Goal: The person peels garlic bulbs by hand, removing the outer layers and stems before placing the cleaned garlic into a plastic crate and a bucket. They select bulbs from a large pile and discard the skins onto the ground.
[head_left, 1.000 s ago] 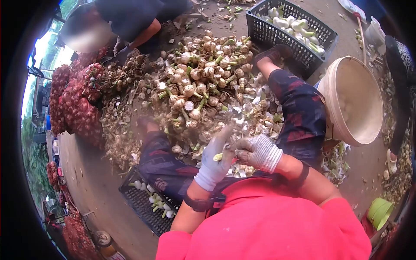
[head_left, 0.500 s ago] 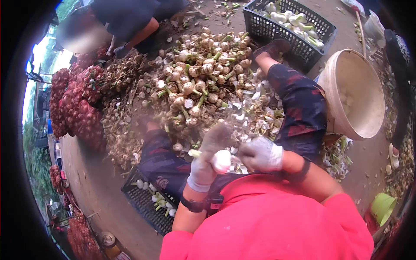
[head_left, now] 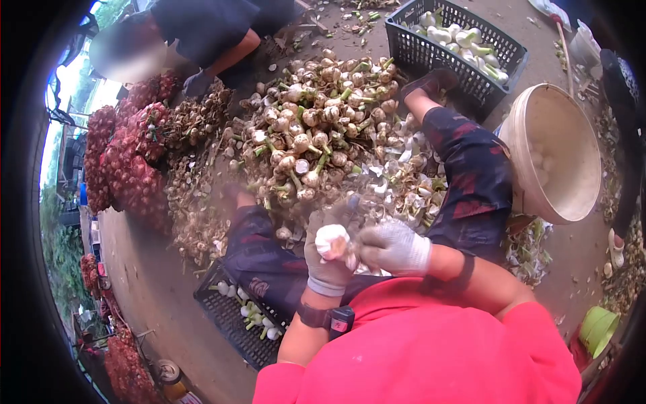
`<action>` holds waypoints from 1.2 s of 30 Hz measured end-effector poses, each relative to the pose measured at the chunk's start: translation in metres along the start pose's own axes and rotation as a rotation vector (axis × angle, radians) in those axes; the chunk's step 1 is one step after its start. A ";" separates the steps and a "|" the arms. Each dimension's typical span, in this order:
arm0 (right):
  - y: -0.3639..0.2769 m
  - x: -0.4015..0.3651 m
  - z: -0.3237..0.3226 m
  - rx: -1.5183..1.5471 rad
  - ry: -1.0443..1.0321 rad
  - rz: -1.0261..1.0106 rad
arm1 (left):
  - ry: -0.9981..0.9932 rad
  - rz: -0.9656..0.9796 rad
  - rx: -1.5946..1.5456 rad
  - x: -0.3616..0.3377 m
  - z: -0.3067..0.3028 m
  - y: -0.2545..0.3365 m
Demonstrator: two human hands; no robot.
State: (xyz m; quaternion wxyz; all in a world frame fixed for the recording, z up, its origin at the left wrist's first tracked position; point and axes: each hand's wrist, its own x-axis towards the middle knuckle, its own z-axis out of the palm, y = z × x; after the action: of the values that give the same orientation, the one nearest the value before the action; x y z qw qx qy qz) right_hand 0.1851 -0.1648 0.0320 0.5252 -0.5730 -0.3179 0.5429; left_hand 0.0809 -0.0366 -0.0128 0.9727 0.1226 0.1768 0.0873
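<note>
White and pinkish, the bulb (head_left: 332, 242) is in the left hand (head_left: 324, 264), above the lap, and the gloved fingers are clamped around it. The right hand (head_left: 397, 248) is just beside the bulb, its fingers bent; their tips are blurred, so I cannot tell if they pinch something. The garlic pile (head_left: 316, 124) lies between the legs (head_left: 469, 178).

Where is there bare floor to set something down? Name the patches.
Left: bare floor between the red sacks and the lower crate. Right: a mostly bare patch between the bucket and green tub. Crowded between the legs: garlic heap and peelings.
</note>
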 end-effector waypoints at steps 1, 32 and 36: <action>-0.004 -0.011 -0.010 0.117 -0.143 -0.030 | 0.006 -0.012 -0.005 0.000 -0.015 0.002; 0.038 0.026 -0.081 -0.889 0.559 -0.190 | 0.395 -0.205 1.857 0.122 -0.105 0.020; 0.058 0.034 -0.047 -0.692 0.300 -0.258 | 0.144 -0.100 1.456 0.050 -0.003 0.023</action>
State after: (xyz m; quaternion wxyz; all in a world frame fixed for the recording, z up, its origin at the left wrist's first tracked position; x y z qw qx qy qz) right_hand 0.2248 -0.1588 -0.0397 0.4056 -0.7442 -0.4713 0.2437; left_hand 0.1234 -0.0032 -0.0251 0.6338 0.7235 0.2587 -0.0890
